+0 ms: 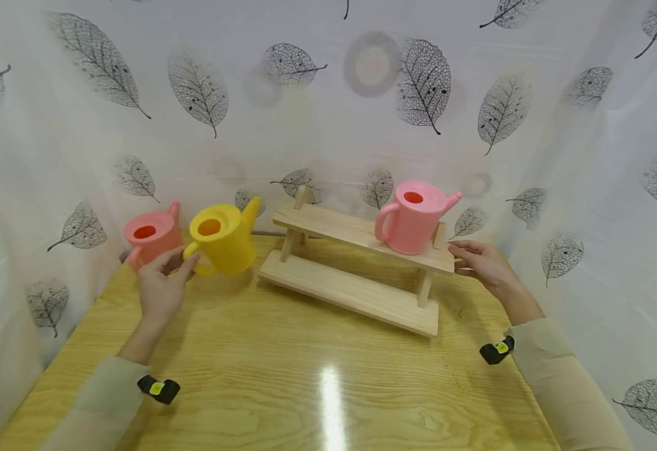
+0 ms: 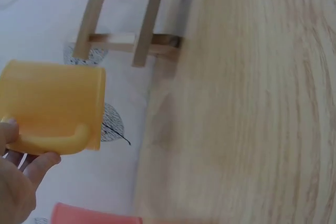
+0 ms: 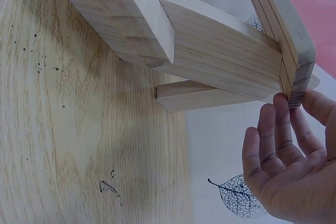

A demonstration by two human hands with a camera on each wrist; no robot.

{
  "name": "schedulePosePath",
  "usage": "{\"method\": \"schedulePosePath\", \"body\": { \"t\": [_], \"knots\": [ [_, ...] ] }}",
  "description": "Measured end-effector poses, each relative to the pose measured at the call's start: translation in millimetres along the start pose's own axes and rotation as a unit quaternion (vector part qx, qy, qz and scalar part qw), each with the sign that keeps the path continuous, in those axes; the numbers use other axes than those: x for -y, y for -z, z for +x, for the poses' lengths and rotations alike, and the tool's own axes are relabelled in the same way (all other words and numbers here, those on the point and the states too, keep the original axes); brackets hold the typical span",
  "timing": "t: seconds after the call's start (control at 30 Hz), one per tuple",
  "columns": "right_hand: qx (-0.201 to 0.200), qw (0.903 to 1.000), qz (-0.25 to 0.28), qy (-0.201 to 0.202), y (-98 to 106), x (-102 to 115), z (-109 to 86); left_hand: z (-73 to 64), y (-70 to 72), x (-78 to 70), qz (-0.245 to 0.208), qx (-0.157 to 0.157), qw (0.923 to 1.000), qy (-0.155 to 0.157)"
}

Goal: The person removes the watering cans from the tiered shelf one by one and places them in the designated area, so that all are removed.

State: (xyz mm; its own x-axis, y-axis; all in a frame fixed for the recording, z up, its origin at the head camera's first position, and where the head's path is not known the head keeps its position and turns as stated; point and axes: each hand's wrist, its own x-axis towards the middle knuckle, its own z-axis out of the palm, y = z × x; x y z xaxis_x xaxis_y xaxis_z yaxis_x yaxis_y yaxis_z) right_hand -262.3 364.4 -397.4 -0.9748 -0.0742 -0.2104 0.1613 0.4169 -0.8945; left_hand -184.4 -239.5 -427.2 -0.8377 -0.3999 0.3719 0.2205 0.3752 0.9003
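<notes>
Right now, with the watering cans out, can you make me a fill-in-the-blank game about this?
The left grip holds the round yellow watering can by its ____.
The round pale-pink watering can is on the two-tier wooden stand's ____ (upper or lower) tier.
The ____ grip pinches the stand's end.
Counting the round coral-coloured watering can, there are ____ watering cans.

Missing words: handle; upper; right; three.

shelf (image 1: pixel 334 225) free left of pink can (image 1: pixel 413 222)
</notes>
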Motion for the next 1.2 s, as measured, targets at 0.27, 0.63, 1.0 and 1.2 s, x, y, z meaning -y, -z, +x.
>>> {"method": "schedulePosePath", "body": {
  "t": [0.27,0.63,1.0,1.2],
  "knots": [
    [0.000,1.0000,0.005,-0.003,0.1,-0.5,0.4,4.4,-9.6,23.9,0.049,-0.076,0.9956,0.025],
    [0.004,1.0000,0.006,-0.004,0.5,-1.6,2.3,3.4,-25.8,42.6,0.081,-0.077,0.9918,0.062],
    [0.003,1.0000,0.001,-0.002,0.4,-0.7,1.2,0.9,-34.6,34.1,0.075,-0.055,0.9939,0.058],
    [0.001,1.0000,0.003,-0.004,1.0,-2.3,2.0,7.3,-43.8,4.4,0.006,-0.107,0.9942,-0.001]
  ]
}}
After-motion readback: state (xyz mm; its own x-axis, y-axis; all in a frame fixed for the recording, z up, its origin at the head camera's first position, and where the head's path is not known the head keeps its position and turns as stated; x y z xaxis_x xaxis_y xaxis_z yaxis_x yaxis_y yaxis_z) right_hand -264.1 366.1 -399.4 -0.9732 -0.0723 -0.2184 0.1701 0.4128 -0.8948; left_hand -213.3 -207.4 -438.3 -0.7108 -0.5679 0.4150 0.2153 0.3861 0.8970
